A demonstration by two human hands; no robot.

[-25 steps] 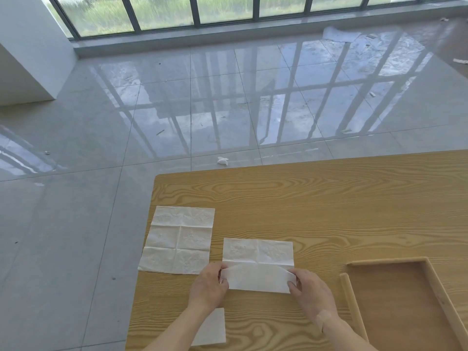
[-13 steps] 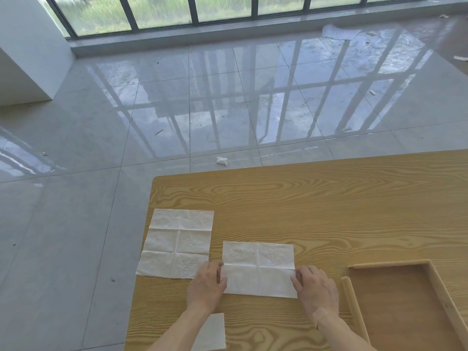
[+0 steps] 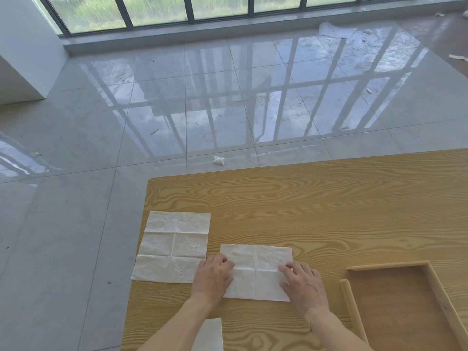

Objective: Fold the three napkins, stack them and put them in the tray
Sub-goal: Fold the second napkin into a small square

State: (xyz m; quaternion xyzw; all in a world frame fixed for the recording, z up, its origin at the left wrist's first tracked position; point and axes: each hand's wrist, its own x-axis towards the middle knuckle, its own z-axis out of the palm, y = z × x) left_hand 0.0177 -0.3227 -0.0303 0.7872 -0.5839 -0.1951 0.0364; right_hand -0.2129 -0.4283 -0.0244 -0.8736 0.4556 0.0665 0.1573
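A white napkin (image 3: 255,274) lies folded on the wooden table (image 3: 304,211) in front of me, its folded edge running across the middle. My left hand (image 3: 212,277) rests on its left side and my right hand (image 3: 301,285) on its right side, fingertips pressing at that edge. An unfolded napkin (image 3: 172,247) lies flat to the left, reaching the table's left edge. A third, folded napkin (image 3: 211,334) lies near the bottom, partly hidden by my left forearm. The wooden tray (image 3: 350,300) sits at the lower right, with nothing in it.
The table's left edge runs just beside the unfolded napkin. Beyond the table is a glossy tiled floor with a crumpled bit of paper (image 3: 219,160). Bare tabletop stretches behind the napkins and the tray.
The near flap of the middle napkin, lifted a second ago, was folded away from me and laid flat. Both hands slid forward onto the fold line.
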